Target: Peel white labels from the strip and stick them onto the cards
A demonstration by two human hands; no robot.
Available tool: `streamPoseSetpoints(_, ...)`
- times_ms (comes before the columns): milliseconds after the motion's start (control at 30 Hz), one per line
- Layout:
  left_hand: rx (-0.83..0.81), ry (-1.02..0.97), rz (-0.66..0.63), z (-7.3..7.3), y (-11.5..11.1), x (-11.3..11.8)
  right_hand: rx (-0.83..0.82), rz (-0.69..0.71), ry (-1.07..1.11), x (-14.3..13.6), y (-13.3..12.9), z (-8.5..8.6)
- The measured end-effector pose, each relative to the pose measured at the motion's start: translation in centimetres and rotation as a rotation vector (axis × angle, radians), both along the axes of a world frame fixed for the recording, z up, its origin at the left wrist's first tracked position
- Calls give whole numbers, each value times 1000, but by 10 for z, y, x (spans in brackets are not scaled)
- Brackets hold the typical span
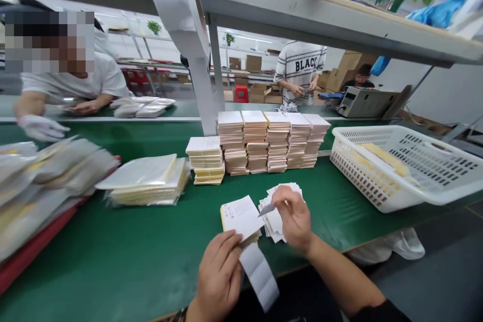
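Observation:
My left hand (222, 269) is closed near the table's front edge, its fingertips on the near corner of a stack of white cards (241, 217) with yellowish edges. From under that hand a strip of white labels (259, 277) hangs down over the table edge. My right hand (296, 219) pinches a small greyish-white label (267, 209) by one end, just over the right edge of the stack. Beneath the right hand lies a loose, fanned pile of white cards (274, 226), partly covered by it.
Several tall card stacks (273, 143) stand at the back. Bagged packs (145, 181) lie left of them, beside more plastic-wrapped packs (49, 176). A white perforated basket (377, 181) holds yellow pieces. A shelf (320, 15) spans overhead. Across the table, a person wears a white glove (43, 128).

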State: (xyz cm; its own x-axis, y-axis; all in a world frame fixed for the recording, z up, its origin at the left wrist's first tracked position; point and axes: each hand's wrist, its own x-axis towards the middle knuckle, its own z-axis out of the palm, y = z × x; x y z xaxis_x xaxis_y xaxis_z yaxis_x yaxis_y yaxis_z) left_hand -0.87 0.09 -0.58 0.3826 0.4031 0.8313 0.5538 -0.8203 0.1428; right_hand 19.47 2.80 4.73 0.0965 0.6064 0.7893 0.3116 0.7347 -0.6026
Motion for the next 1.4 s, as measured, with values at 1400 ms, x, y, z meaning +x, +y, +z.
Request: streamPoseSetpoints(1400, -171, 144, 34, 4, -5, 10, -611, -274, -749, -15, 19, -16)
